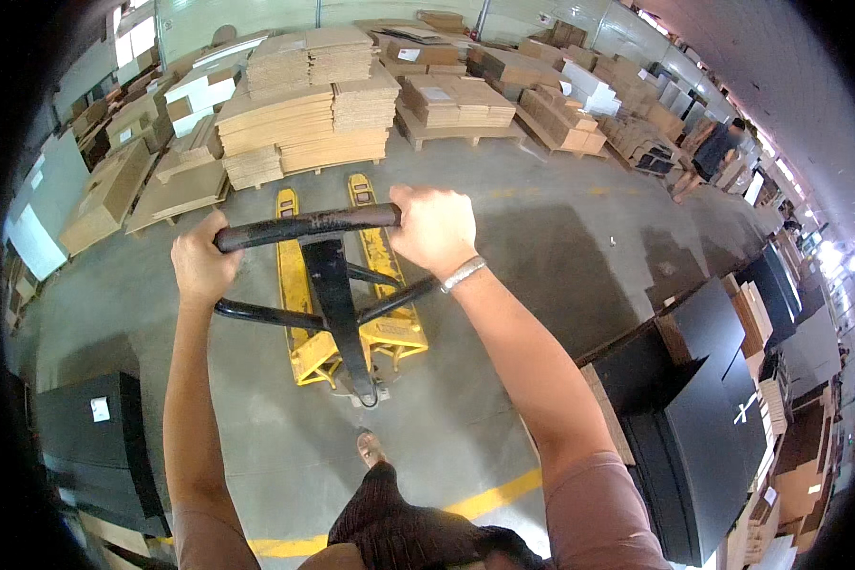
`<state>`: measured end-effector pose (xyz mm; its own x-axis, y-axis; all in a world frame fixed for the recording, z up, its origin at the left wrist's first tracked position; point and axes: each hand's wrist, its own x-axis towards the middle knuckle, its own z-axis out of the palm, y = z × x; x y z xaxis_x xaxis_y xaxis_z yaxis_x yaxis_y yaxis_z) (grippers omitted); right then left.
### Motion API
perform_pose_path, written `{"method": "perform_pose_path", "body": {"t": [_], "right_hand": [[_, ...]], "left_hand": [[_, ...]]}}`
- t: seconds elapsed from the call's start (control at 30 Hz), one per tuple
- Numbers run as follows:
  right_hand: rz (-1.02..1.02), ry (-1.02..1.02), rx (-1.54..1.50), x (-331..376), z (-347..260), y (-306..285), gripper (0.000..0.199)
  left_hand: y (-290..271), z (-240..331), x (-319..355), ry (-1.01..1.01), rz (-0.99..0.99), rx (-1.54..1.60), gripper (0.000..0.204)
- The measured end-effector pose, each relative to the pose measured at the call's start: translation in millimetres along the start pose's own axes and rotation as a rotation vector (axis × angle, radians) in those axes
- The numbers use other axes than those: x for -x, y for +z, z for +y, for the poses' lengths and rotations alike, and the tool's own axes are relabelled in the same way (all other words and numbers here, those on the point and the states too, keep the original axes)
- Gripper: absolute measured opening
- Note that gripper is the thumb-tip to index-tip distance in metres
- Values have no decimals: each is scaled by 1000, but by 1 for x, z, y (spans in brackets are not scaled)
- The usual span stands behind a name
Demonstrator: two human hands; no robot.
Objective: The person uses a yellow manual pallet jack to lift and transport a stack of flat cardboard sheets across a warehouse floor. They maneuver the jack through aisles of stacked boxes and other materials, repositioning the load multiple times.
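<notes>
From where I stand, the yellow pallet jack (394, 332) sits in front of the person, its two bare forks pointing away. The left hand (202, 261) is closed round the left end of the jack's black handle (309, 226), and the right hand (435, 226) is wrapped just as fully round the right end. Nothing but that bar is in either grip.

That wide hold looks right to me: with a hand at each end, the person can steer with small, even pressure. I'd keep the elbows soft and let body weight do the work, because jerking one side would probably swing the forks. The sandalled foot (369, 448) is just behind the jack's base, so short steps seem wise, with toes kept away from the wheels.

The fork tips are near the tall stack of flat cardboard (328, 128) ahead of the jack, which calls for a slow, square line. To the jack's right are black panels (698, 446), and to its left a black box (90, 446); a wide turn could clip either. Another person (717, 152) is well beyond the jack, ahead and to its right, and worth a glance.
</notes>
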<state>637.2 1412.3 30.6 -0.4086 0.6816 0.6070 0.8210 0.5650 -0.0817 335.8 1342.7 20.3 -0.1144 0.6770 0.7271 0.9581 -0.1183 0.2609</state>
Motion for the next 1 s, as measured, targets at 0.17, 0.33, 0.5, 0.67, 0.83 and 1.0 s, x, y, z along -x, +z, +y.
{"method": "perform_pose_path", "body": {"t": [0.17, 0.33, 0.5, 0.67, 0.83, 1.0], "right_hand": [[81, -12, -28, -95, 36, 69, 10], [-136, 52, 70, -193, 50, 124, 18], [-61, 1, 39, -286, 86, 200, 18], [-35, -41, 40, -381, 119, 274, 17], [25, -68, -39, -473, 148, 347, 12], [-19, -99, -92, -566, 172, 416, 13]], "left_hand": [[70, -45, -79, 9, 21, -5, 18], [132, -103, -155, 6, 24, -59, 16], [201, -160, -236, -19, -28, -78, 19], [275, -214, -317, -102, -94, -60, 20], [336, -256, -392, -113, -47, -121, 19], [400, -318, -470, -111, -72, -121, 22]]}}
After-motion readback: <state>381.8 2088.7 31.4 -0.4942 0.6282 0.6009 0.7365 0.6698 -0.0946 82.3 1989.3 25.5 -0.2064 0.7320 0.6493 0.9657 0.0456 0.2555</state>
